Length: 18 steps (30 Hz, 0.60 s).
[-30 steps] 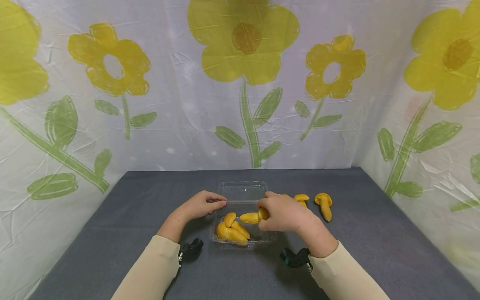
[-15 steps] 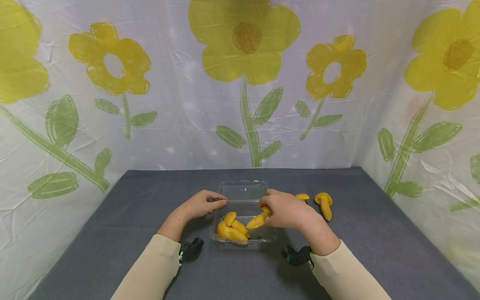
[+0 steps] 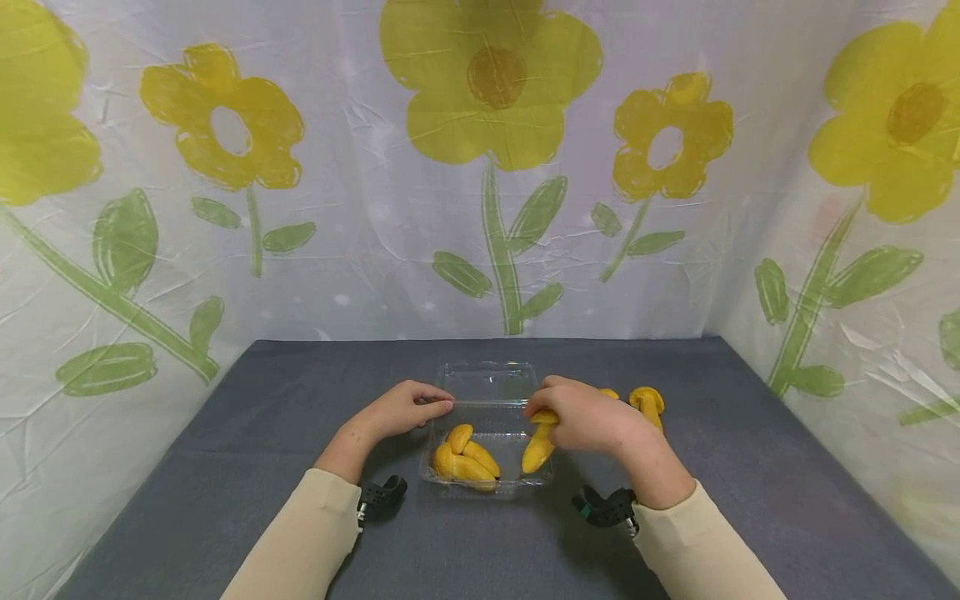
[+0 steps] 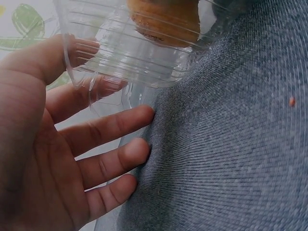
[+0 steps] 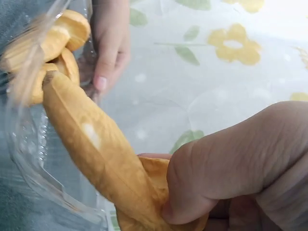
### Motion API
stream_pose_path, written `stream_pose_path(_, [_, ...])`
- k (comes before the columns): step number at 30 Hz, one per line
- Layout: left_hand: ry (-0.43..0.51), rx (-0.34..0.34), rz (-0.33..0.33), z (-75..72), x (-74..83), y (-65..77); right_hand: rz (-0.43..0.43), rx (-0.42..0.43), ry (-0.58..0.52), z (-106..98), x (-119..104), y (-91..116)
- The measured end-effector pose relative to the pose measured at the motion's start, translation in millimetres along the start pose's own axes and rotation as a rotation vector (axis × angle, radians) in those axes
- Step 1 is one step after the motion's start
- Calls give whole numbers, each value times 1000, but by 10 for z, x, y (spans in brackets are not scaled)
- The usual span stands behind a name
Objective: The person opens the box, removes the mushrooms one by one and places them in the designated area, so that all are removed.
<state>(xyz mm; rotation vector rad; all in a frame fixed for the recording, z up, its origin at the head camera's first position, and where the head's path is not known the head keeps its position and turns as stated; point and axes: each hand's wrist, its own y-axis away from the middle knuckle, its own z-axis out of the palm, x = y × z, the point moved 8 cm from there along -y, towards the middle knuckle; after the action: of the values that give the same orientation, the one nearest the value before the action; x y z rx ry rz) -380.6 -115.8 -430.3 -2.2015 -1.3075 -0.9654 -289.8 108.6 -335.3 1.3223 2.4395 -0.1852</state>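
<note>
A clear plastic clamshell box (image 3: 510,479) lies with its lid folded back on the table. At its left rear corner my left hand (image 3: 401,410) pinches the rim between thumb and index finger; in the left wrist view the other fingers (image 4: 113,130) are spread. My right hand (image 3: 581,417) grips a yellow mushroom (image 3: 538,450) by the cap, over the box's right half. Its stem slants down, as the right wrist view shows the mushroom (image 5: 91,139) close up. Several yellow mushrooms (image 3: 461,468) lie in the left half of the box.
Beyond my right hand lies another yellow mushroom (image 3: 647,402) on the table, and part of one more cap (image 3: 609,392) shows past the hand. The lid (image 3: 487,381) lies behind the box. A flower-printed curtain (image 3: 360,275) closes off the back and sides.
My right hand has moved slightly right, turning the mushroom from lying crosswise to pointing stem down toward the box's right side. The left hand keeps its place.
</note>
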Motion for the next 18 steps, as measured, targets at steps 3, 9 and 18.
stream_pose_path(3, [7,0,-2,-5,2,2,23,-2,-26,-39,51,22])
stream_pose_path(9, [9,-2,-4,-16,13,7,28,6,-40,-121,135,51])
stream_pose_path(18, [6,-10,-9,-6,9,6,105,5,51,-168,275,77])
